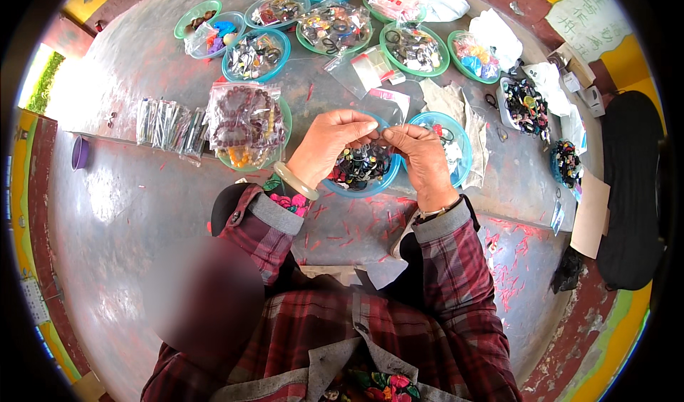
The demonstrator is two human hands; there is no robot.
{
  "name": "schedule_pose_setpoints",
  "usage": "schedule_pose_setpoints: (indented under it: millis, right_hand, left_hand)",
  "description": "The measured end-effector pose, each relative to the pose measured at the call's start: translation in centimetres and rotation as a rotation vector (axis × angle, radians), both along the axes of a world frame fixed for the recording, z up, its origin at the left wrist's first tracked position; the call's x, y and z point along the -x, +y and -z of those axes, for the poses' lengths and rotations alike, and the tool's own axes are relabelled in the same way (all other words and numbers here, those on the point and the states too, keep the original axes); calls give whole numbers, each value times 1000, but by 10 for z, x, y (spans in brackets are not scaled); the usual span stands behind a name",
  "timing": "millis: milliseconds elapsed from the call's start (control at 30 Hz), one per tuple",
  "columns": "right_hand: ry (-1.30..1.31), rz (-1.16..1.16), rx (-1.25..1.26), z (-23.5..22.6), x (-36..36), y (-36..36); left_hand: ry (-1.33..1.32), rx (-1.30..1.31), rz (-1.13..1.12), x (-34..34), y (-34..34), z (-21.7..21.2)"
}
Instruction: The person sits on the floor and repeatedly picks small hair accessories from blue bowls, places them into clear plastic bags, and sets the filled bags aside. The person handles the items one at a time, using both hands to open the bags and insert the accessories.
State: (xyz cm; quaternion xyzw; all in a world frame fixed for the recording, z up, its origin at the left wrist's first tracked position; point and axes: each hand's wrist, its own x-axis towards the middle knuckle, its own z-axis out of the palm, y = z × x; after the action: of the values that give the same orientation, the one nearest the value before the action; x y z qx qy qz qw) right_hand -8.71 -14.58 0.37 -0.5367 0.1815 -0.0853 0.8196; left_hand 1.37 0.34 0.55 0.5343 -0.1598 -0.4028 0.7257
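Left hand: left hand has thumb and index finger pinched together, tips pointing to about 2 o'clock. Can't tell what's in there, if anything – way too small.
Right hand: right hand is also in a thumb-and-index pinch, tips pointing to roughly 11. Same deal, can't make out a piece.
Pinch spot: the two sets of fingertips meet almost tip to tip, left fingertips at 9-ish, right ones at 3-ish, a hair lower. Any long axis between them is lost at this size.
Dark pieces: the jumble of small dark pieces sits in a blue bowl, at about 7 o'clock from the pinch spot. Left hand is nearer – it covers part of the bowl's 10 o'clock side, while the right one is over by its 2 o'clock edge.
White pieces: second blue bowl, light bits inside, just beside the right hand at 3 o'clock.
Bracelet bag: clear bag of beaded bracelets, 9 o'clock from the left hand, apart from it. Bagged pens further out the same way.
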Motion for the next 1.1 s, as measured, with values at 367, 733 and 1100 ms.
schedule_pose_setpoints:
  millis: [367, 733, 1100]
  right_hand:
    - [-34, -23, 46, 1, -1, 1]
    - [-32, -64, -22, 2, -1, 1]
    - [16, -122, -10, 8, -4, 2]
  left_hand:
    - [20, -5, 44, 0, 1, 2]
    - [27, -46, 43, 2, 4, 2]
    - [-228, -170, -104, 0, 0, 1]
